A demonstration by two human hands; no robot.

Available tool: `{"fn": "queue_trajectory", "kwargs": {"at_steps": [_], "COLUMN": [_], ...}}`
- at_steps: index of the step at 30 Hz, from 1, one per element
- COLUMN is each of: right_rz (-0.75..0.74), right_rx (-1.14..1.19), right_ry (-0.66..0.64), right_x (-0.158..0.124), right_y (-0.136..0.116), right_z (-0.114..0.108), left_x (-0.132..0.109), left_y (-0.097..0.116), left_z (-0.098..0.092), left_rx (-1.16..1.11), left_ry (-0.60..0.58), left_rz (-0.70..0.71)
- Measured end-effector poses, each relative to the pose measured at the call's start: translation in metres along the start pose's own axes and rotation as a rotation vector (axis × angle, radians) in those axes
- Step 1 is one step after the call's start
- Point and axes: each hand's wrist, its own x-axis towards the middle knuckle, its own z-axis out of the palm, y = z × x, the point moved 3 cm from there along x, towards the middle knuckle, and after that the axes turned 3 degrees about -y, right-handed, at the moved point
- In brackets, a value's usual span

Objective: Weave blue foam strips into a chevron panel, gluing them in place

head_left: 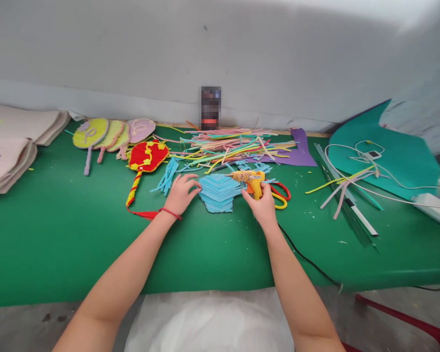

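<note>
A light blue piece (219, 193) made of chevron rows of fuzzy stems lies on the green table. Beside its left edge is my left hand (182, 194), fingers bent and thumb close to the piece; whether they pinch a stem is too small to tell. My right hand (261, 201) grips a yellow glue gun (254, 181), whose nozzle points left over the top right part of the piece. Cut blue stems (167, 177) lie just past my left hand. Scissors with red and yellow handles (281, 196) rest behind the glue gun, partly hidden.
Many coloured stems (231, 146) lie at the back on purple sheet (305, 149). A red and yellow fan (148, 156) and paler fans (91, 133) are at left. Teal sheet (399, 151) and white cable are at right. A black cord (308, 259) crosses the front edge.
</note>
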Motion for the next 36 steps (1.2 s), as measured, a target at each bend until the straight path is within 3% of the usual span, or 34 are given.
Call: {"fn": "queue_trajectory", "kwargs": {"at_steps": [6,12,17,27,36], "right_rz": [-0.008,-0.036,-0.091,-0.340,-0.398], "right_rx": [0.002,-0.023,-0.217,-0.542,-0.588], "right_ry": [-0.009,0.008,0.059,0.003,-0.038], "right_x": [-0.002,-0.003,-0.011,-0.031,-0.031], "right_y": [-0.001,-0.001,-0.010,-0.021,-0.021], "right_z": [0.002,0.000,0.004,0.040,0.053], "left_x": [0.003,0.008,0.012,0.011,0.012], "left_y": [-0.009,-0.009,-0.019,-0.034,-0.036], "left_z": [0.015,0.011,0.014,0.021,0.023], "left_rx": [-0.048,-0.230,-0.218,-0.213,-0.202], "left_ry": [-0.101,0.017,0.105,0.113,0.105], "left_rz": [0.050,0.040,-0.013,-0.151,-0.154]}}
